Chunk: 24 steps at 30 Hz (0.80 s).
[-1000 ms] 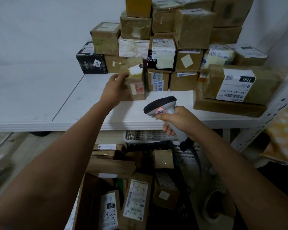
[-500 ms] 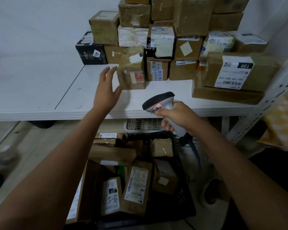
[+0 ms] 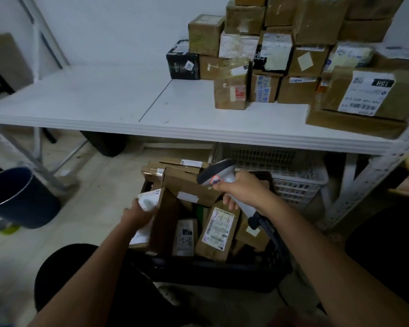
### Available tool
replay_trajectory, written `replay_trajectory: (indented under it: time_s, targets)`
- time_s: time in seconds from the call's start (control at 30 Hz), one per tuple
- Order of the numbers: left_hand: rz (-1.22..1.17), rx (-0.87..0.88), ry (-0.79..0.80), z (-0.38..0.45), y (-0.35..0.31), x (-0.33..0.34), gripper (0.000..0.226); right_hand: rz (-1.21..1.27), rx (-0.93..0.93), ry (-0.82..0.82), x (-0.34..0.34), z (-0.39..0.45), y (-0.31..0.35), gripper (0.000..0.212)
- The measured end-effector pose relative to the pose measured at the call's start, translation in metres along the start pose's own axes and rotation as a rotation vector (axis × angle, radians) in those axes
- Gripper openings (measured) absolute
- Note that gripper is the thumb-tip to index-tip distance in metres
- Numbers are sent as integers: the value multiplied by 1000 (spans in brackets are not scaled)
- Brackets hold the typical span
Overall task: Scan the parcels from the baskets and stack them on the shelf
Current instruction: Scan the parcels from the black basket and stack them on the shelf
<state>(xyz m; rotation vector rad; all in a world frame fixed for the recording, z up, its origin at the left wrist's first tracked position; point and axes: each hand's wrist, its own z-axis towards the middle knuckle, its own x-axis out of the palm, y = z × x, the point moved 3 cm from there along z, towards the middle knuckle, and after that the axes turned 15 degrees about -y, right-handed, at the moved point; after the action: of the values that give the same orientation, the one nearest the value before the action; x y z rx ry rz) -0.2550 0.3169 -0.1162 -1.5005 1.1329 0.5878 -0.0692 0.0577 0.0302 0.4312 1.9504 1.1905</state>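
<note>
The left hand (image 3: 137,214) has left the shelf (image 3: 104,107), where half a second ago it hovered spread beside the small carton with the red sticker (image 3: 230,94), and is now down at the black basket (image 3: 213,270). The view has tilted down with it. The right hand (image 3: 242,191) has dropped from shelf-edge height to just above the basket.

At the near left corner of the basket, the left hand grips a tall brown parcel (image 3: 161,223) by its white-labelled left face; how the fingers lie is blurred. The parcel stands on end against the basket's left wall, long axis roughly vertical, top leaning slightly away from the person. The hand sits at its upper left edge.

Above the middle of the basket, the right hand is closed round the handle of the scanner (image 3: 216,174). The scanner head points left and away, toward the flat parcels lying at the far side of the basket. Its cable runs down to the right of the basket.

Behind the basket stands a white basket (image 3: 300,182) under the shelf. Stacked parcels (image 3: 281,43) fill the shelf's right part, the red-stickered carton at their front left.
</note>
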Motion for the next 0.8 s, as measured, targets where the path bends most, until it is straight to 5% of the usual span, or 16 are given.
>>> replay_trajectory:
  time_s: [0.07, 0.3, 0.47, 0.7, 0.8]
  targets:
    - [28, -38, 106, -6, 22, 16, 116, -12, 22, 5, 5, -7, -7, 27]
    - [174, 51, 69, -29, 17, 20, 115, 27, 47, -61, 4, -15, -15, 25]
    - [-29, 72, 213, -41, -11, -7, 132, 45, 41, -148, -2, -17, -13, 31]
    - [-359, 287, 570, -99, -73, -56, 78, 151, -21, -346, -39, -29, 0, 32]
    - [-421, 342, 588, -122, -110, -67, 90, 220, -62, -469, -71, -35, 5, 28]
